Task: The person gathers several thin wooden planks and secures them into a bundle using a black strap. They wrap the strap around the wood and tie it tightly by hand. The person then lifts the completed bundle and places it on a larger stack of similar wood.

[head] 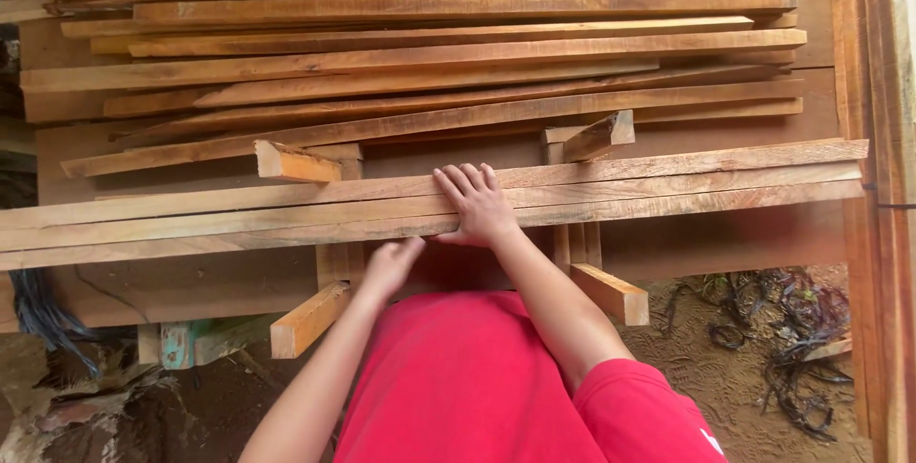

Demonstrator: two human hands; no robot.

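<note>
Surroundings: a big stack of rough-sawn planks (429, 53) fills the upper half of the view, boards lying mostly left to right and fanned a little out of parallel. Two short cross blocks poke out from the stack, one at left (296, 164) and one at right (598, 135). Below, two wooden support rails (307, 320) jut toward the person from under the work, the right rail (613, 293) ending in a squared butt. A tall timber post (863, 186) runs down the right edge. Sandy ground (735, 377) lower right, with a tangle of dark wire or roots (792, 329). Red shirt (468, 377) blocks the near view of the bench underside.

Work piece: a group of long narrow boards (668, 186) lying nearest the person, side by side, resting across the rails. Long axis runs left to right across the whole frame, right end tilted slightly up and away; the ends at right are staggered.

Hands: right hand (479, 205) palm down on top of the boards, forearm angled up from the lower right, fingers extended and held close together, pointing away. Left hand (391, 265) comes up from lower left, at the near edge and underside of the closest board; its fingers curl beneath, their exact state hidden.
</note>
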